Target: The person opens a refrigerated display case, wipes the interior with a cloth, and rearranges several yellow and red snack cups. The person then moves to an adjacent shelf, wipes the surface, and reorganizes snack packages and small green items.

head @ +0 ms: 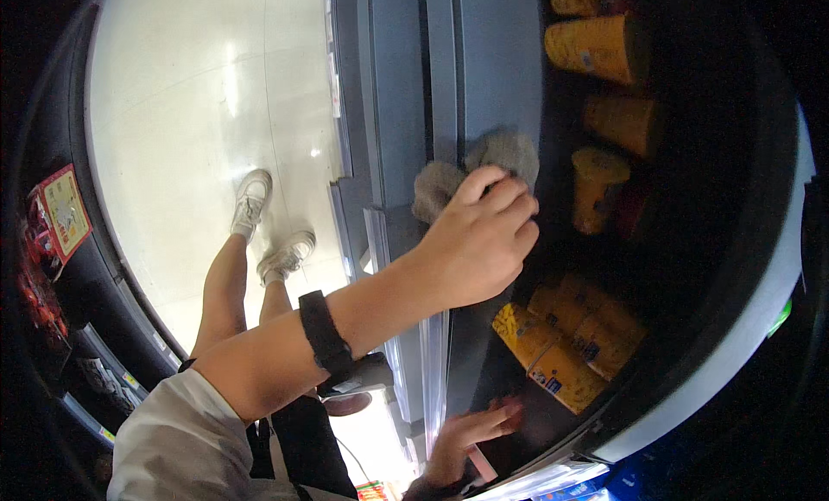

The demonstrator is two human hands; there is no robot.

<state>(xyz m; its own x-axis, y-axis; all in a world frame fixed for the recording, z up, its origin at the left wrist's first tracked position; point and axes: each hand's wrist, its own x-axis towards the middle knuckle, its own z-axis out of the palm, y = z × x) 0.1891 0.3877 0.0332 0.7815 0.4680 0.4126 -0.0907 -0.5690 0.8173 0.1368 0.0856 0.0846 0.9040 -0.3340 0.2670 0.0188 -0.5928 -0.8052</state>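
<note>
My left hand [492,242] reaches across from the lower left with its fingers closed around a bunched grey-brown cloth [508,153]. That cloth lies against a dark grey shelf board [499,61], and part of it is hidden under my fingers. A black strap [322,333] circles the left forearm. Lower down, my right hand [476,433] stretches its blurred fingers over the shelf with nothing visible in them. Between the hands and farther in sit several yellow packs [563,365].
Yellow tubs [589,48] stand deeper in the dark shelf. A pale curved edge [732,365] bounds it at right. Clear plastic strips [437,371] run along the front edge. On the left, another shelf holds a red-and-yellow package [65,213]. My shoes [252,197] stand on the pale floor [175,112].
</note>
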